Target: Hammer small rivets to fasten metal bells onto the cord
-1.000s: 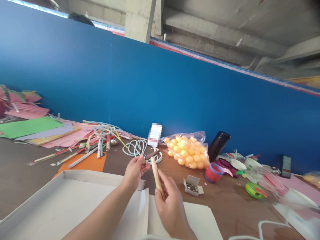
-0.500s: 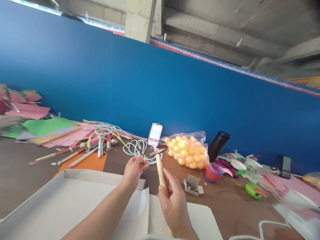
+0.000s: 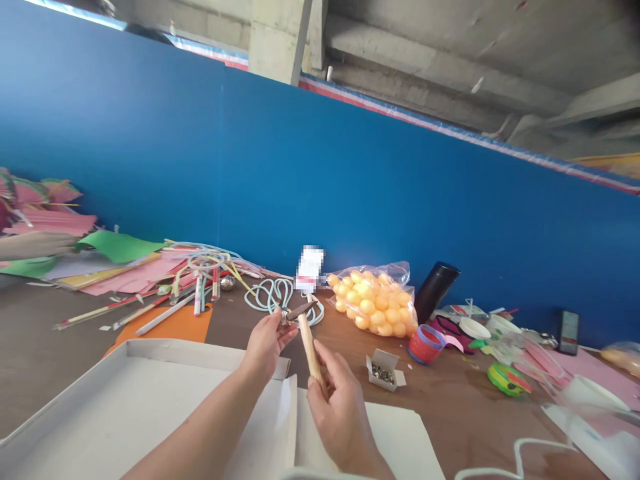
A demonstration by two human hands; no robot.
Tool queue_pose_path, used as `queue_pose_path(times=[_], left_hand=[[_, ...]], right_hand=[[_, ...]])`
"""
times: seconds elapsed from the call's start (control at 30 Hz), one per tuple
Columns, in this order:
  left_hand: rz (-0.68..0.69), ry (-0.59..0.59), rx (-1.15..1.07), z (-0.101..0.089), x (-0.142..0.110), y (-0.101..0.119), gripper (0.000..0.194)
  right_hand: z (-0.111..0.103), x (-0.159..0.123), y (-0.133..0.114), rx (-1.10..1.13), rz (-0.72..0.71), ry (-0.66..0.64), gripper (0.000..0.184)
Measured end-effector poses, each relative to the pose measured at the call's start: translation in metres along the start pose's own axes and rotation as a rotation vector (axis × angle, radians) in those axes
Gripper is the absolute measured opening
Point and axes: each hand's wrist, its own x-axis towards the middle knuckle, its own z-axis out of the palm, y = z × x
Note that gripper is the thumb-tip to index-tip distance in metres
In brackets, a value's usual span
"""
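Observation:
My left hand (image 3: 264, 343) is closed, its fingertips pinching a small shiny silver ball (image 3: 285, 316), partly hidden by the fingers and the tool in front of it. My right hand (image 3: 340, 407) wraps around the pale wooden handle of a hammer (image 3: 311, 353). The dark hammer head lies level with the silver ball, its left end at or very near it; whether they touch I cannot tell. Below both hands are white cardboard sheets and a shallow white box lid (image 3: 165, 400). A small open box of metal pieces (image 3: 384, 373) stands to the right of my right hand.
Behind lie coiled pale-blue cord (image 3: 270, 293), a bag of orange balls (image 3: 373, 303) and a black bottle (image 3: 436, 292). Sticks and coloured paper fill the left; another person's hand (image 3: 37, 245) is near a green sheet (image 3: 120, 247). Cups, tape and a phone (image 3: 569, 332) occupy the right.
My right hand has moved the hammer left and slightly down, bringing its head to the silver ball. My left hand stays in place. At far left, the other person's hand and the green sheet shifted right.

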Motion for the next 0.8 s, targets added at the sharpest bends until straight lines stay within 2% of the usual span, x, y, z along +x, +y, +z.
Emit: queue_pose_path(times=[0.13,0.3,0.43,0.6,0.73,0.8], left_hand=[[0.028,0.046,-0.016,0.0004,-0.0004,0.0002,0.014],[-0.015,0.003,0.015,0.0005,-0.0029,0.0012,0.015],[0.011,0.044,0.001,0.0001,-0.0028,0.0004,0.014],[-0.027,-0.013,0.031,0.0002,-0.0030,-0.0007,0.016],[0.021,0.051,-0.004,0.0015,-0.0035,0.0010,0.015],[0.006,0.045,-0.004,0.0018,-0.0027,0.0009,0.015]], right_hand=[[-0.0003,0.0001,-0.0002,0.057,-0.006,0.076,0.051],[-0.0011,0.0002,-0.0005,-0.019,0.010,0.000,0.051],[-0.0014,0.0000,-0.0005,-0.002,0.003,0.040,0.051],[-0.0011,-0.0003,0.0011,-0.016,0.003,0.007,0.051],[-0.0011,-0.0001,0.0005,0.005,0.005,0.028,0.051],[-0.0010,-0.0001,0.0000,0.006,0.002,0.026,0.051]])
